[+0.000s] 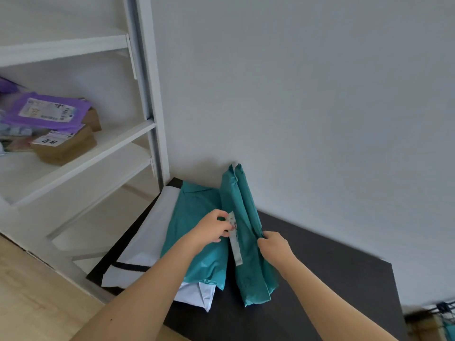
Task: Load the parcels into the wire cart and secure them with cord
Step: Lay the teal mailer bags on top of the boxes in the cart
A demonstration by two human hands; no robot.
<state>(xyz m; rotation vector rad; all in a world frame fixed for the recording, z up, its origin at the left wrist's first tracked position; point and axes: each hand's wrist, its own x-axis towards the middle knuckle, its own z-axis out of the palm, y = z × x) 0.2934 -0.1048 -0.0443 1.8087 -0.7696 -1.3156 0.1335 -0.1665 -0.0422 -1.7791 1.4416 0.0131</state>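
Observation:
A teal plastic parcel point(242, 217) with a white label stands tilted on its edge on a dark table point(332, 262). My left hand point(214, 226) grips its left face at the label. My right hand point(273, 244) pinches its right edge. Beside it a second teal parcel point(192, 217) lies flat on a white parcel point(152, 242). A corner of the wire cart point(443, 310) shows at the bottom right, with a brown box and something teal inside; the rest of it is out of frame. No cord is visible.
A white shelving unit point(145, 94) stands to the left, holding purple mailers point(46, 110) and brown cardboard boxes point(64, 146). A plain white wall rises behind the table. Light wooden floor point(37, 291) lies at the lower left.

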